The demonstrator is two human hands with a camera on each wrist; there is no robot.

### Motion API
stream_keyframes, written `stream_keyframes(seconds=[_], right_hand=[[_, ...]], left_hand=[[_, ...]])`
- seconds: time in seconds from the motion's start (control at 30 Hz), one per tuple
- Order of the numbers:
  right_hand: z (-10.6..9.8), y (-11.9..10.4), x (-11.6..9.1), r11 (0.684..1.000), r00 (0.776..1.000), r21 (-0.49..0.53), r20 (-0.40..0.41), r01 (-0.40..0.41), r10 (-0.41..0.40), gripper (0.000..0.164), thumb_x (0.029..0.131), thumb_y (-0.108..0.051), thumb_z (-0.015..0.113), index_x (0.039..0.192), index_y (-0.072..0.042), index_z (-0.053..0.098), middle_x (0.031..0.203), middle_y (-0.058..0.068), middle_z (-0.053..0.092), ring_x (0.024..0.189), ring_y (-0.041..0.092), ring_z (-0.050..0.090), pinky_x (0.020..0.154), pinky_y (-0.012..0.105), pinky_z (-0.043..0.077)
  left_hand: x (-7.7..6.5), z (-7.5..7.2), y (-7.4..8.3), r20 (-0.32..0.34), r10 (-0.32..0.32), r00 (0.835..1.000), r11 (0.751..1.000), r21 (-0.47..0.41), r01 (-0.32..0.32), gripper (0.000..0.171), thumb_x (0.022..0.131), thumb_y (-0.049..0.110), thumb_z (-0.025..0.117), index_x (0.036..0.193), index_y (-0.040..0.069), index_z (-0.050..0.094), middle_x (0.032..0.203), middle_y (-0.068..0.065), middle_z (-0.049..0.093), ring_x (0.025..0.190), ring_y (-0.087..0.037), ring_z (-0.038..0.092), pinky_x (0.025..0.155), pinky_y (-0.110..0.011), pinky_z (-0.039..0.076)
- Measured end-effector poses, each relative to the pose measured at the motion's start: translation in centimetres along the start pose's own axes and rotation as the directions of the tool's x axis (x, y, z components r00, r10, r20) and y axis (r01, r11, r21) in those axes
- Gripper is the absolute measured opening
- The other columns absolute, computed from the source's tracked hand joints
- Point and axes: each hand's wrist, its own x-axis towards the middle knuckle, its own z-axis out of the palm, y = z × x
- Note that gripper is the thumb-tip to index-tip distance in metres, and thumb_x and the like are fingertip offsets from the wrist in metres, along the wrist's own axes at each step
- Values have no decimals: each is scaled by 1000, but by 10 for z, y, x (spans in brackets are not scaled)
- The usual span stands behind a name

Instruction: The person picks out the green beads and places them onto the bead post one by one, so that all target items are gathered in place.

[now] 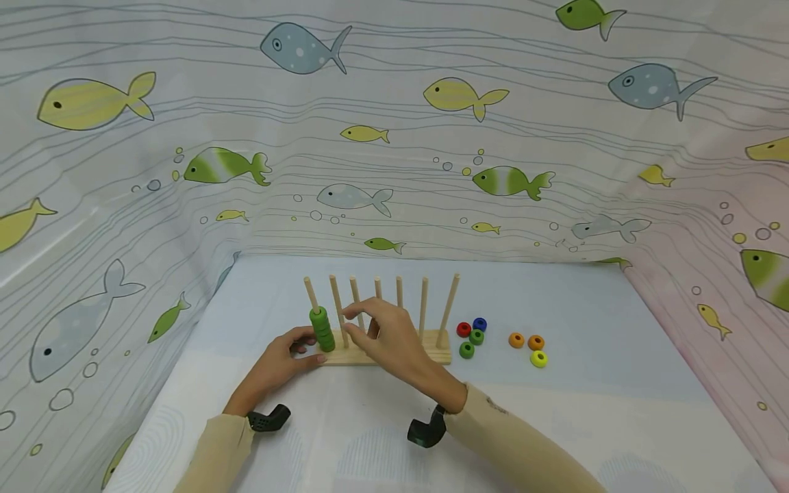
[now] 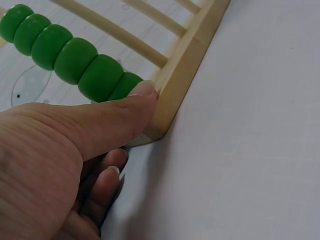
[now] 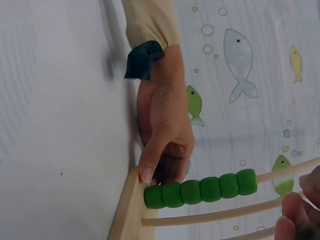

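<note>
A wooden peg rack [image 1: 437, 356] with a row of upright pegs stands on the table. Several green beads [image 1: 322, 329] are stacked on its leftmost peg, reaching a little over halfway up. My left hand [image 1: 280, 366] holds the rack's left end, its thumb [image 2: 125, 112] on the base by the lowest bead and the other fingers behind. Above the rack, my right hand [image 1: 394, 339] has its thumb and index fingertips close beside the second peg [image 1: 335, 301], with a small gap between them and no bead showing there. In the right wrist view, its fingers [image 3: 292, 210] appear at the lower right edge.
Right of the rack lie a red bead [image 1: 464, 329], a blue bead [image 1: 479, 324] and two green beads [image 1: 466, 350]. Farther right are two orange beads [image 1: 516, 339] and a yellow bead [image 1: 539, 359]. A fish-patterned curtain [image 1: 394, 157] encloses the table's back and sides.
</note>
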Motion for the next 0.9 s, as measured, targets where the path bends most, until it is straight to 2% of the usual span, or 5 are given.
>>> stream_keyframes(seconds=[0.17,0.53,0.9], right_hand=[[-6,8,-10,999,999,-15,18,-43,43,19,95,-13,76,114,-9,75,106,0,73,55,1,45,53,19,43],[-14,29,-33,998,998,-25,5,-62,62,17,94,-13,78,111,-9,75,103,1,73,54,0,43,50,21,42],[-29,46,-56,984,985,-72,53,-163,167,19,95,-13,77,113,-9,75,103,-2,73,53,3,47,49,22,43]], left_hand=[[1,1,-1,4,4,1000,1000,1,-4,64,88,29,84,142,7,57,128,-12,65,109,-26,59,96,-46,47],[0,-1,6,12,-8,1000,1000,-19,8,65,89,26,83,142,2,56,129,-16,64,110,-28,59,95,-47,47],[1,-1,1,10,-14,1000,1000,-23,14,64,88,27,84,142,5,56,129,-14,64,110,-27,59,95,-43,47]])
